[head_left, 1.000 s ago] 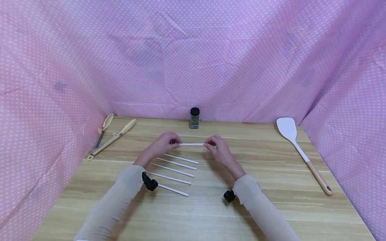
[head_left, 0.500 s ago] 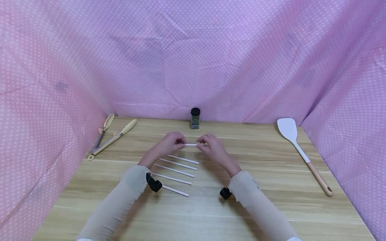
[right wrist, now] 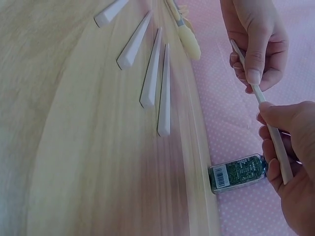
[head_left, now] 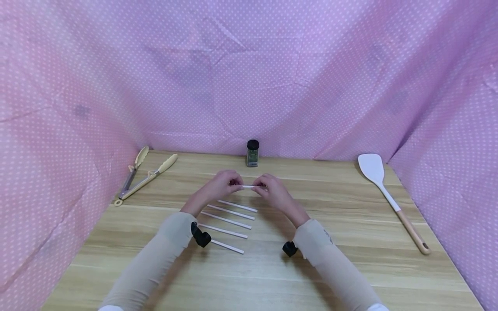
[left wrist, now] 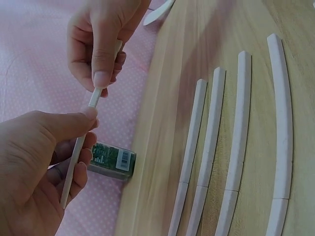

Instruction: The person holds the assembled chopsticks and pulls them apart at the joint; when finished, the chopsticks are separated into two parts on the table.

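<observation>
Stick [head_left: 247, 186], slim and white, held over wooden table [head_left: 249, 276] beyond five sticks [head_left: 226, 220]; my left hand [head_left: 223, 184] and right hand [head_left: 274, 190], fingers curled, pinch it either side of middle. Looks light, stiff, maybe brittle; gentle mid-length grip suits.

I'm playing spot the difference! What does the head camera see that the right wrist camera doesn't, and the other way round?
Only the head view: the white spatula, the beige sleeves, and a fifth loose white stick; the right wrist view shows just four.

Only the right wrist view: a clear barcode on the jar.

Both: left hand and right hand pinching one thin stick, loose white sticks, tongs, jar, table, and pink dotted cloth.
</observation>
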Tool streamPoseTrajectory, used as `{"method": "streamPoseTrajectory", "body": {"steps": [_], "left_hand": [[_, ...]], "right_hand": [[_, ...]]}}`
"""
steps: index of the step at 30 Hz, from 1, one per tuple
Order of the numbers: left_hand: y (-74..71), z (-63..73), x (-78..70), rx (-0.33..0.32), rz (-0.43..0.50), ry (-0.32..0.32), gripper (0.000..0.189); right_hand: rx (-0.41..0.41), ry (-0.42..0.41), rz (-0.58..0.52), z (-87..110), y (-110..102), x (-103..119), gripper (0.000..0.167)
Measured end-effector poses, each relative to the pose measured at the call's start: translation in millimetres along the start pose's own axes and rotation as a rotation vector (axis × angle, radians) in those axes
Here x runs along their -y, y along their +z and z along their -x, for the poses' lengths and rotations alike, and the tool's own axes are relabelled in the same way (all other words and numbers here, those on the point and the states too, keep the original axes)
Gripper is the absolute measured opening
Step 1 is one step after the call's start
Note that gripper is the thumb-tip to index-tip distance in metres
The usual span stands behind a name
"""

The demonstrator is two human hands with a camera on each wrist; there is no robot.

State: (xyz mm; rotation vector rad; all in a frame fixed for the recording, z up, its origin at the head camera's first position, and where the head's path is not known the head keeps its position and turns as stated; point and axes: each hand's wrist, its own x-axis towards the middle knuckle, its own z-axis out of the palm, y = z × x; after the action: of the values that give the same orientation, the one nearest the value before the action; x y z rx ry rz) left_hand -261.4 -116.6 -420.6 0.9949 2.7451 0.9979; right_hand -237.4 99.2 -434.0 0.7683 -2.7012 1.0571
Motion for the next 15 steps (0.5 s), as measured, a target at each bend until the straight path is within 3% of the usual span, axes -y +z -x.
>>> {"method": "streamPoseTrajectory", "body": {"steps": [15], "left_hand": [[1.6,-4.9,3.3,-0.087,0.020,0.120,0.006]], "right_hand": [[-0.061,-0.072,-0.005,2.0,-4.5,-2.9,0.006]]}}
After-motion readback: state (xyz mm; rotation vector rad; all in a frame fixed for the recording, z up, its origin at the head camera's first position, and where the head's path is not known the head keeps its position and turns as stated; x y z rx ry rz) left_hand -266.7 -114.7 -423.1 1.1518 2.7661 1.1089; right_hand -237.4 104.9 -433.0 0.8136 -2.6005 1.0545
